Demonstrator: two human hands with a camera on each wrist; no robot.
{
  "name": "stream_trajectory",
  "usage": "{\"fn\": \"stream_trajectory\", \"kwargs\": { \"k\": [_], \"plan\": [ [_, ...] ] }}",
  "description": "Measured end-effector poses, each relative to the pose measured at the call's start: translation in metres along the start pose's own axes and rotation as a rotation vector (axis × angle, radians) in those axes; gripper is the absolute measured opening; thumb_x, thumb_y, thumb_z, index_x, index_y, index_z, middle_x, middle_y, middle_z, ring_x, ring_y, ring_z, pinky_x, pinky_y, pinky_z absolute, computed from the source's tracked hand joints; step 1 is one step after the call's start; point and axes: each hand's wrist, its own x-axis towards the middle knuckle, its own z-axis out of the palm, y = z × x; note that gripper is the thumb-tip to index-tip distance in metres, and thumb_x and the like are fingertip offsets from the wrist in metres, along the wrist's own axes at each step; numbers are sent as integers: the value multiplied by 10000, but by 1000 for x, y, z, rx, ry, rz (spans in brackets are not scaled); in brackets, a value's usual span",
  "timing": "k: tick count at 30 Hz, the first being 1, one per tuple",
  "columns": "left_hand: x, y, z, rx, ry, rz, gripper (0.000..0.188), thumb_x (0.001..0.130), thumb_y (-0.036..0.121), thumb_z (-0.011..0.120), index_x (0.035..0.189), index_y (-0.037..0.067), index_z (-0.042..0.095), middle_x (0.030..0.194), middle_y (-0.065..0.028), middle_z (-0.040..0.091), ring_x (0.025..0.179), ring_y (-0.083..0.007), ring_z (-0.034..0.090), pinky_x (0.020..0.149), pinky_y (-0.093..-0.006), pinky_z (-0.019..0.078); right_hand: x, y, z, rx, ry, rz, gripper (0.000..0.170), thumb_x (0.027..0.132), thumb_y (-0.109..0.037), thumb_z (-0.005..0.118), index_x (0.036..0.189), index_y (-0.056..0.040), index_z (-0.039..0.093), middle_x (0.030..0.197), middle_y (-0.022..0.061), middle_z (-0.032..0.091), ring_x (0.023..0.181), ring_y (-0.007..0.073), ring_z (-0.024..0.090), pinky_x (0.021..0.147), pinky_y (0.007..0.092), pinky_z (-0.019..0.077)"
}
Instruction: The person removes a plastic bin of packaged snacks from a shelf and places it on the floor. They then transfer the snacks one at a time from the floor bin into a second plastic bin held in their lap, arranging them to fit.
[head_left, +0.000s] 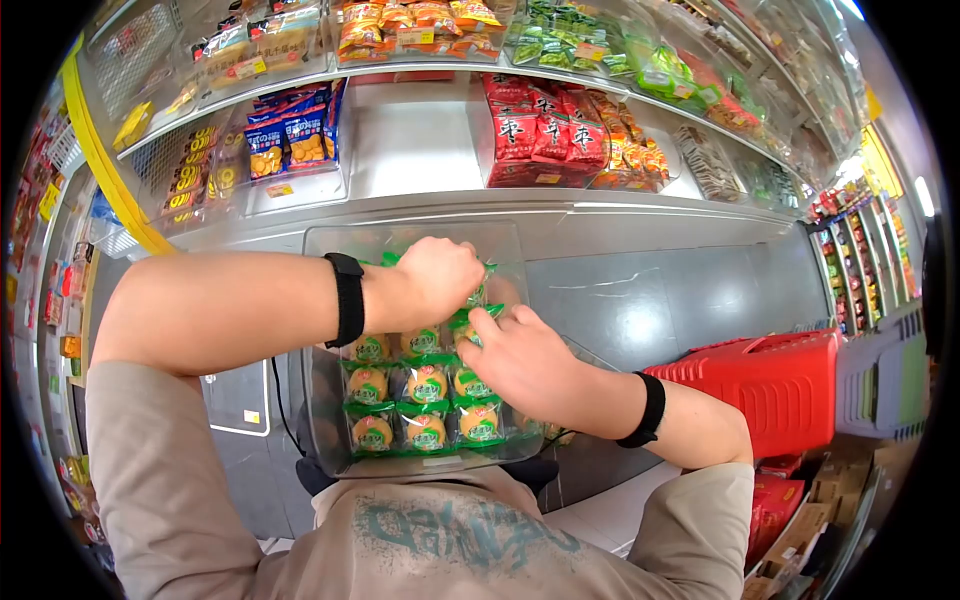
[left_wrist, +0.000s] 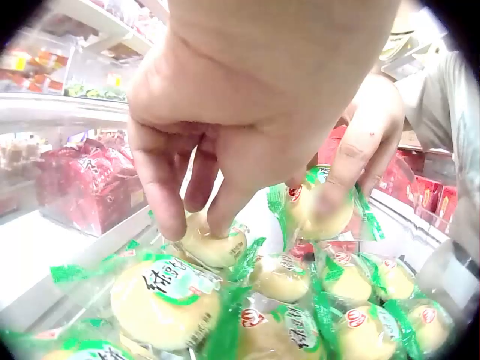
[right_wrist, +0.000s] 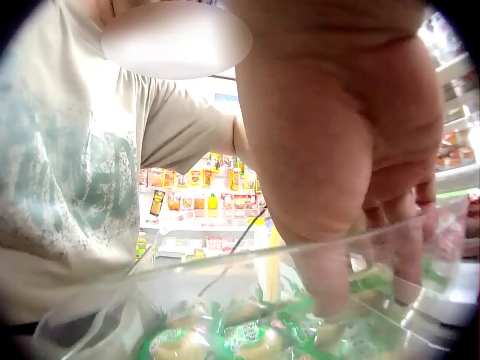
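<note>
A clear plastic bin (head_left: pixel 322 420) holds rows of round, pale pastries in clear and green wrappers, such as one wrapped pastry (head_left: pixel 424 432) near its front. My left hand (head_left: pixel 437 283) reaches into the far part of the bin. In the left wrist view, its thumb and fingers pinch a wrapped pastry (left_wrist: pixel 214 246) low among the others. Beside it, my right hand (head_left: pixel 525 365) grips another wrapped pastry (left_wrist: pixel 319 217), raised above the row. The right wrist view shows the right fingers down behind the bin's clear wall, the pastry there mostly hidden.
Behind the bin stands a shelf (head_left: pixel 400 210) with red snack packs (head_left: pixel 545 135), blue biscuit bags (head_left: pixel 290 140) and a bare white section (head_left: pixel 412 130) between them. A red basket (head_left: pixel 770 390) is at the right, above cardboard boxes (head_left: pixel 800 530). Grey tiles (head_left: pixel 640 310) cover the floor.
</note>
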Motion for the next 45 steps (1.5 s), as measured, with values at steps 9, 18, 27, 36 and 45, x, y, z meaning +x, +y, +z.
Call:
{"fn": "stream_trajectory", "kwargs": {
  "k": [9, 18, 27, 36, 45],
  "plan": [
    [6, -7, -8, 21, -13, -27, 249, 769, 281, 790, 873, 57, 760, 942, -162, 738, 894, -335, 737, 721, -427, 597, 6, 3, 5, 214, -127, 4, 393, 689, -44, 711, 1067, 11, 619, 1081, 208, 553, 832, 329, 663, 845, 405, 525],
    [-26, -10, -54, -140, -173, -183, 312, 870, 229, 642, 1118, 57, 723, 1048, -173, 739, 1019, -332, 708, 854, -433, 572, 24, -19, -7, 344, -37, -71, 373, 702, -37, 692, 1059, 37, 612, 1046, 204, 550, 811, 313, 646, 831, 386, 519],
    [-83, -28, -77, -486, 72, -234, 355, 921, 317, 625, 1099, 25, 719, 991, -203, 733, 949, -343, 705, 869, -422, 550, 96, -54, 19, 205, -72, -272, 461, 749, -47, 647, 1198, 24, 570, 1041, 200, 530, 808, 298, 675, 702, 406, 588],
    [-89, -30, -64, -624, 246, -253, 328, 896, 313, 680, 978, 0, 738, 893, -191, 733, 847, -326, 717, 787, -407, 563, 128, -50, 37, 218, -122, -271, 533, 746, -52, 653, 1270, -27, 560, 1130, 230, 518, 812, 322, 681, 656, 441, 585],
    [-78, -25, -59, -658, 279, -280, 340, 891, 317, 697, 970, -11, 732, 848, -174, 727, 778, -283, 705, 728, -388, 553, 92, -36, -23, 343, -160, -145, 548, 871, -257, 715, 1368, -127, 524, 1209, 200, 571, 968, 386, 663, 814, 475, 570]
  ]
}}
